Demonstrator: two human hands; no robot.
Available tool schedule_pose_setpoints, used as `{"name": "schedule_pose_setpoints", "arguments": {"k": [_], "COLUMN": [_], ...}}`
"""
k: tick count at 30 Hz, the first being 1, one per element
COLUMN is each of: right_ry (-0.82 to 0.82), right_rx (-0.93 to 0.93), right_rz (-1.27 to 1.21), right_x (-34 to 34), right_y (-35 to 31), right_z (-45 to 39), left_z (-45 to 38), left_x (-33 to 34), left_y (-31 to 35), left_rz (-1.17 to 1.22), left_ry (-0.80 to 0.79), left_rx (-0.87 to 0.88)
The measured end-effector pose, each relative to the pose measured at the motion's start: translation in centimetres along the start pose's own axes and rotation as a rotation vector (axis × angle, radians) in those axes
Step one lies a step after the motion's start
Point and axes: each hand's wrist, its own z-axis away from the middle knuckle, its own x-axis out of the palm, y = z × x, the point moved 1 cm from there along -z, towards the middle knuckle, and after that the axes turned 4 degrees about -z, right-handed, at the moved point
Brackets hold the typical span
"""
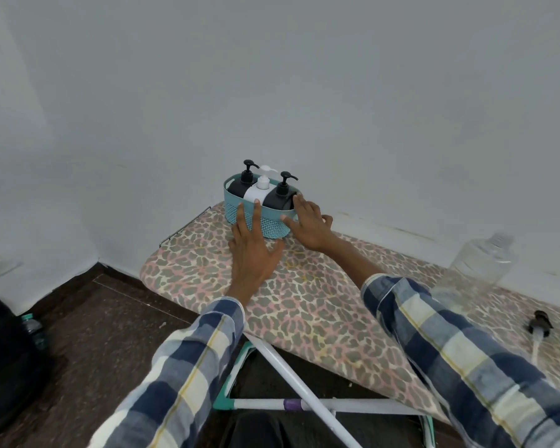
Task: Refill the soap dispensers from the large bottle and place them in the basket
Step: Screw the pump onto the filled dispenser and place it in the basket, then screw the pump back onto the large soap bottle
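Note:
A teal basket [274,225] stands at the far end of the ironing board [304,305], close to the wall. Three pump dispensers stand upright in it: a black dispenser [240,182] on the left, a white dispenser [257,190] in the middle, another black dispenser [280,195] on the right. My left hand [253,247] lies with straight fingers against the basket's front wall. My right hand [307,221] touches the basket's right end with straight fingers, near the right black dispenser. The large clear bottle [482,263] stands capless at the right, against the wall.
A black cap with a white tube [540,324] lies on the board at the far right. The board's white legs [304,402] cross below its near edge. A dark bag [4,357] and a small water bottle [34,329] sit on the dark floor at the left.

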Motion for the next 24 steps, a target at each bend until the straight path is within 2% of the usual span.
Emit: {"name": "schedule_pose_setpoints", "arguments": {"k": [6, 9, 12, 19, 22, 24], "right_ry": [0.017, 0.065, 0.163, 0.436, 0.582, 0.734], "right_rx": [-0.047, -0.059, -0.117, -0.265, -0.248, -0.193], "right_rz": [0.016, 0.002, 0.000, -0.025, -0.022, 0.002], "right_x": [-0.7, -1.7, -3.1, -7.6, -10.1, -11.7], "right_y": [2.4, 3.7, 4.9, 8.3, 10.6, 12.7], "right_z": [6.1, 9.2, 12.3, 20.5, 24.3, 26.9], "left_z": [1.2, 3.2, 5.5, 10.3, 11.7, 12.3], "left_x": [-0.5, 0.0, 0.8, 3.6, 4.9, 5.8], "left_y": [1.7, 4.1, 7.7, 17.2, 20.9, 23.3], "left_rz": [-0.002, 0.056, 0.181, 0.391, 0.404, 0.408], "left_ry": [-0.029, 0.007, 0.003, -0.074, -0.153, -0.212], "left_rx": [0.024, 0.150, 0.222, 0.244, 0.288, 0.309]}}
